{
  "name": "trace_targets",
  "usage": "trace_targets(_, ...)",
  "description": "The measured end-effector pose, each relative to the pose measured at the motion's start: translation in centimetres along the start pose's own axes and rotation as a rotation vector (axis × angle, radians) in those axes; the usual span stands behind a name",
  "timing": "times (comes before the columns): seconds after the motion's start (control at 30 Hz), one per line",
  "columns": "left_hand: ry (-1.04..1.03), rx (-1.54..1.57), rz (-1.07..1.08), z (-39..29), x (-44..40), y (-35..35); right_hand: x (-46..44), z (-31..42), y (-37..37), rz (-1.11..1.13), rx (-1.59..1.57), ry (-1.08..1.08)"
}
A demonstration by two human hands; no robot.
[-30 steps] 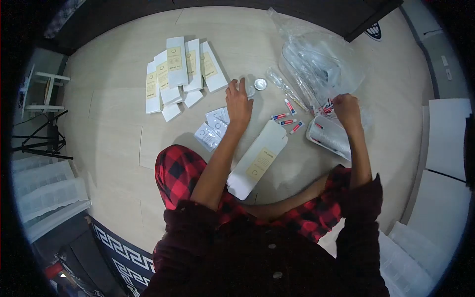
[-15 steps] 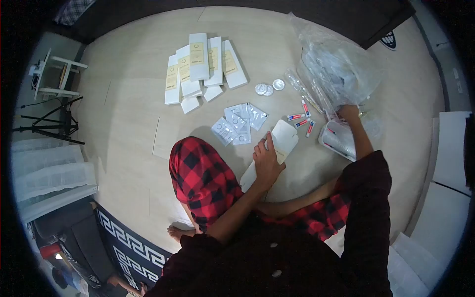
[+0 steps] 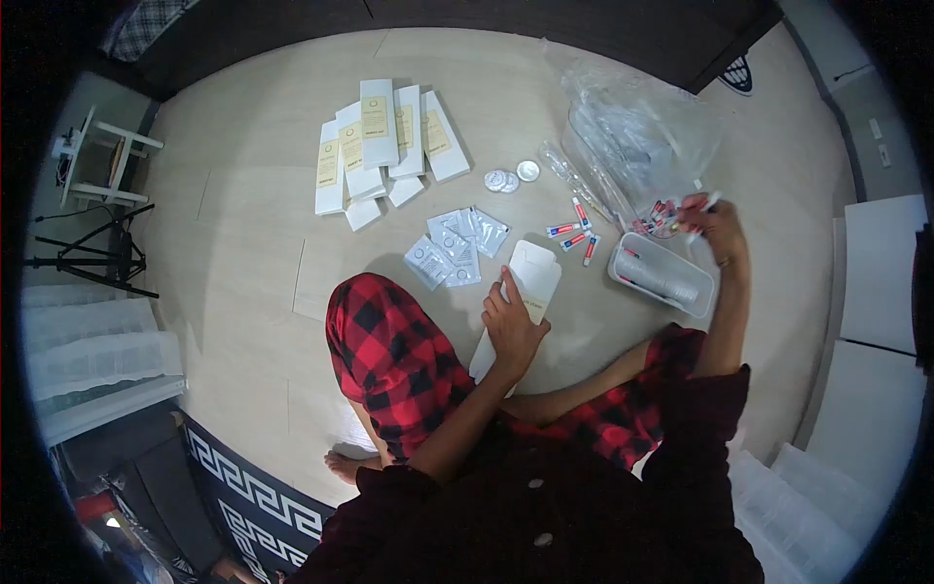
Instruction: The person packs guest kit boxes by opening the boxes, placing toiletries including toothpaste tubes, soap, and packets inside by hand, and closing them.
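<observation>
"Starting ahead and to the left of the left hand [image 3: 516, 329], what is there?"

"A stack of labelled white boxes [image 3: 377, 146] on the floor [image 3: 253, 214], then, nearer that hand, flat sachets [image 3: 457, 243]. The sachets look light, soft and probably slippery; I'd pinch them by an edge."

"And straight ahead of it?"

"Small silvery discs [image 3: 510, 182], likely thin, best taken by the rim."

"What is the left hand doing?"

"Lying palm down, fingers partly spread, over a single white box [image 3: 538, 277] that slants beneath it on the floor. The index finger reaches along the left edge and the thumb sits by the right one. I'd judge it folded card: light, fairly stiff, easily dented. Hold it across the long edges rather than pressing the middle."

"Further right?"

"Little tubes [image 3: 574, 239], then a clear bag [image 3: 642, 127], thin and crinkly, and a plastic tub [image 3: 650, 296] just beside the right hand [image 3: 718, 232]."

"Its grip?"

"Fingers curled nearly closed around a slim white item [image 3: 713, 201]; what it is exactly, I can't tell. Probably light and rigid, so a pinch near its middle should suffice."
</observation>
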State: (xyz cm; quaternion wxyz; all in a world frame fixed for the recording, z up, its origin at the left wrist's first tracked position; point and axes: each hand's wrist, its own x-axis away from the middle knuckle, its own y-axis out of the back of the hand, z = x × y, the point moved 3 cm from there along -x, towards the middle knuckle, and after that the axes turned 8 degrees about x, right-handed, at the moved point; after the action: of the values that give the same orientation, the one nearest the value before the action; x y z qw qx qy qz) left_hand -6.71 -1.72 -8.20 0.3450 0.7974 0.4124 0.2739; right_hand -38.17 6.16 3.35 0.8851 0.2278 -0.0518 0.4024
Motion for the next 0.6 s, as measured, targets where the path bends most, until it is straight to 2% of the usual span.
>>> trace_targets(0.1, -0.002, -0.016, 0.008, -0.1, 0.1, 0.2, 1.5, -0.9, -6.9, 0.103, 0.026, -0.133)
trace_targets(0.17, -0.007, -0.021, -0.002, 0.1, 0.1, -0.1, 1.1, -4.1, -11.7, 0.123, -0.094, -0.021)
trace_targets(0.23, -0.020, -0.023, -0.008, 0.0, 0.0, 0.0, 0.4, -5.1, -15.3, 0.059, 0.343, -0.109)
trace_targets(0.27, 0.016, -0.004, 0.060, 0.0, -0.2, 0.1, -0.3, -7.2, -16.6, 0.053, 0.342, -0.113)
trace_targets(0.33, 0.041, 0.019, 0.139, -0.2, -0.2, 0.0, -1.0, -8.9, -18.1, -0.121, 0.803, 0.229)
trace_targets(0.4, -0.047, -0.051, 0.033, -0.8, -0.1, 0.1, 0.5, -7.5, -17.8, -0.136, 0.804, 0.179)
trace_targets(0.43, -0.058, -0.043, 0.049, -1.2, -0.1, 0.0, 1.4, -6.4, -17.5, -0.140, 0.800, 0.139)
trace_targets(0.5, -0.322, -0.071, 0.063, -2.6, -0.4, -0.3, 2.2, -5.8, -17.0, -0.153, 0.844, 0.180)
trace_targets(0.53, -0.328, -0.067, 0.070, -2.7, -0.8, -1.0, 2.5, -5.3, -16.8, -0.154, 0.877, 0.238)
trace_targets(0.6, -0.607, -0.130, 0.127, -3.3, -1.4, -2.8, 3.9, -4.2, -15.5, -0.139, 0.766, 0.257)
